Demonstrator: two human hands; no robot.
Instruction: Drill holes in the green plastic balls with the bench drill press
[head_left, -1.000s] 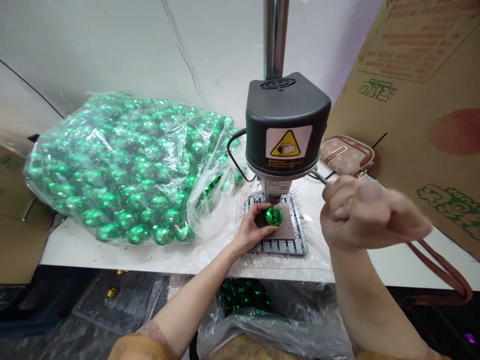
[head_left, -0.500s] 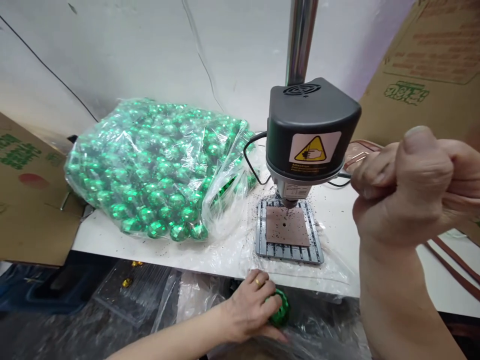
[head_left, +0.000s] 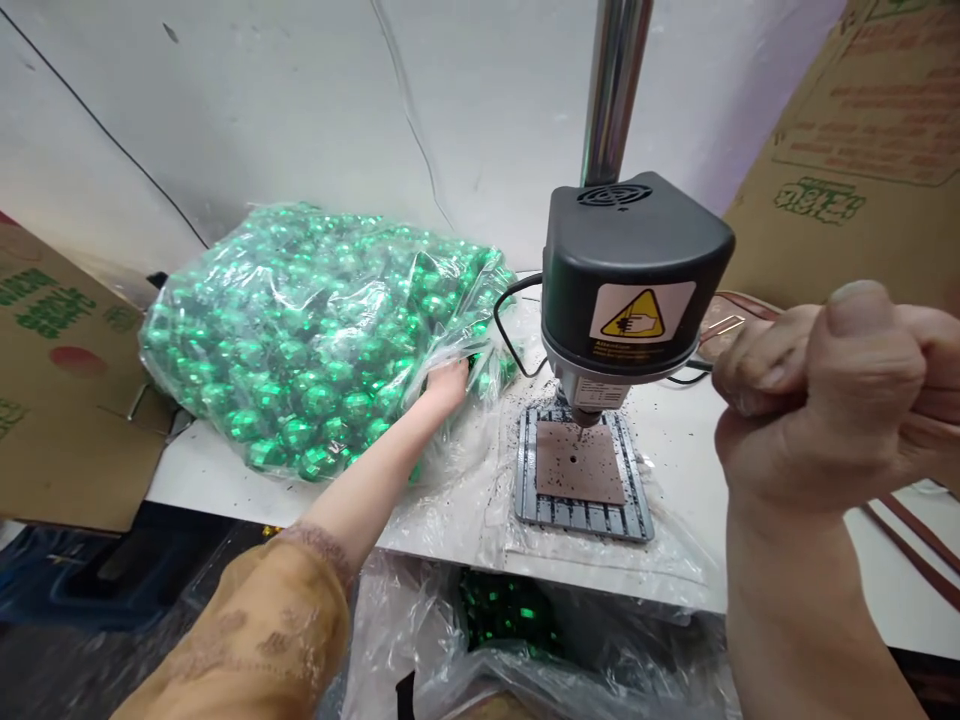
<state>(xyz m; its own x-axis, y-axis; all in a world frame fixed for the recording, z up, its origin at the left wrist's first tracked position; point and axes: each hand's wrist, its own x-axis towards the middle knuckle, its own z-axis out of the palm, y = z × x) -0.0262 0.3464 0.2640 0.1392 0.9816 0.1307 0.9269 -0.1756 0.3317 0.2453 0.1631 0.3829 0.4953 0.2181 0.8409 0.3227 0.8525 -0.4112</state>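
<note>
My left hand (head_left: 448, 386) reaches into the mouth of a clear plastic bag (head_left: 420, 420) on the table. The bag is full of shiny green faceted balls (head_left: 319, 460). My left fingers are inside the opening and hidden, so any ball in them cannot be made out. On the right, my right hand (head_left: 832, 390) is closed round the feed lever (head_left: 701, 365) of a small black drill press (head_left: 637, 260). The bit stands above a brown square board (head_left: 581, 480) with a dark hole in it. That board lies on the slotted metal base (head_left: 529, 510).
Dark shavings lie around the base on the white table (head_left: 675, 430). Below the table edge, an open plastic bag (head_left: 397, 610) holds more green balls (head_left: 506, 610). Cardboard boxes stand at the left (head_left: 67, 400) and right (head_left: 862, 130). A chrome column (head_left: 615, 90) rises behind the drill.
My left hand has left the lower bag, where it held a green ball, and moved up into the big bag's mouth. My right hand stays at the lever. The view has shifted slightly.
</note>
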